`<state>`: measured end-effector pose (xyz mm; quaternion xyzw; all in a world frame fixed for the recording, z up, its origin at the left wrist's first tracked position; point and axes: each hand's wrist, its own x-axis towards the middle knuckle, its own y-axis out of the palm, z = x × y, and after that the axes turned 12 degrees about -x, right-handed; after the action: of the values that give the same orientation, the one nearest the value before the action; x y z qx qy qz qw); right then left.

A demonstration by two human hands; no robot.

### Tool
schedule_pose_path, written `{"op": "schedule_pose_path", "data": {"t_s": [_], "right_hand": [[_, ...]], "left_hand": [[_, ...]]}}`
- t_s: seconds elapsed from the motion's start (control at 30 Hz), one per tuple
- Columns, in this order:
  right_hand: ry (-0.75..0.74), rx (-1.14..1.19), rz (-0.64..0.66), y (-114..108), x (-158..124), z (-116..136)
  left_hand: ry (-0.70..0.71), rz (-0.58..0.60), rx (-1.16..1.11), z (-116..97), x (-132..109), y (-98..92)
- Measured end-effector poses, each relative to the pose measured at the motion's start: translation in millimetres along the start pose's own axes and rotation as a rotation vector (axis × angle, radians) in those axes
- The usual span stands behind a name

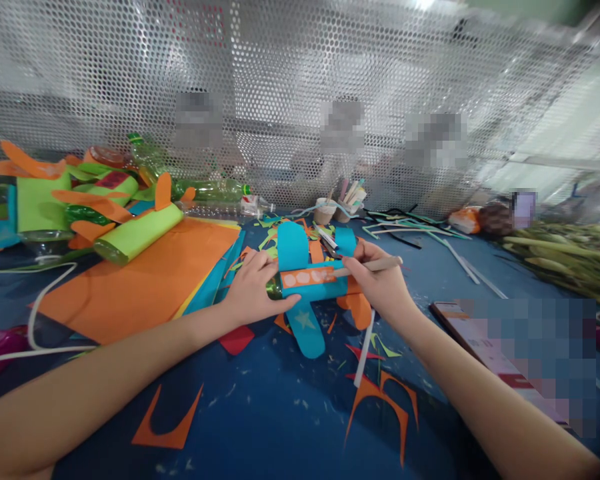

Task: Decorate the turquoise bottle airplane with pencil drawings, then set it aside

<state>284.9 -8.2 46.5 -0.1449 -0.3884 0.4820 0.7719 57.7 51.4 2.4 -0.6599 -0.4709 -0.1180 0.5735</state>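
Note:
A toy plane, made from a green bottle wrapped in blue paper, lies on the blue table. Blue paper wings stick out on both sides, one with a pale star, and orange pieces show at its tail. Pale round shapes mark the orange strip along its top. My left hand is closed around the bottle end of the plane at left. In my right hand is a pale marker, its tip at the orange strip; my fingers partly cover the tail.
Orange paper sheets lie on the left beside finished bottle planes. Cups of markers stand at the back. Paper scraps are scattered around. A phone lies at right, with a bundle of dried stalks beyond it.

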Motion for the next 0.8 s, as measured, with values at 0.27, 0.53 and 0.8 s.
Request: {"op": "schedule_pose_path", "data": {"t_s": [0.27, 0.53, 0.8], "right_hand": [[0.01, -0.002, -0.002, 0.1, 0.2, 0.3], [-0.002, -0.011, 0.01, 0.6, 0.8, -2.1], [-0.003, -0.011, 0.019, 1.1, 0.4, -1.6]], "left_hand": [[0.001, -0.01, -0.012, 0.2, -0.1, 0.8], [-0.016, -0.009, -0.02, 0.6, -0.6, 1.3], [-0.005, -0.009, -0.019, 0.6, -0.4, 0.4]]}}
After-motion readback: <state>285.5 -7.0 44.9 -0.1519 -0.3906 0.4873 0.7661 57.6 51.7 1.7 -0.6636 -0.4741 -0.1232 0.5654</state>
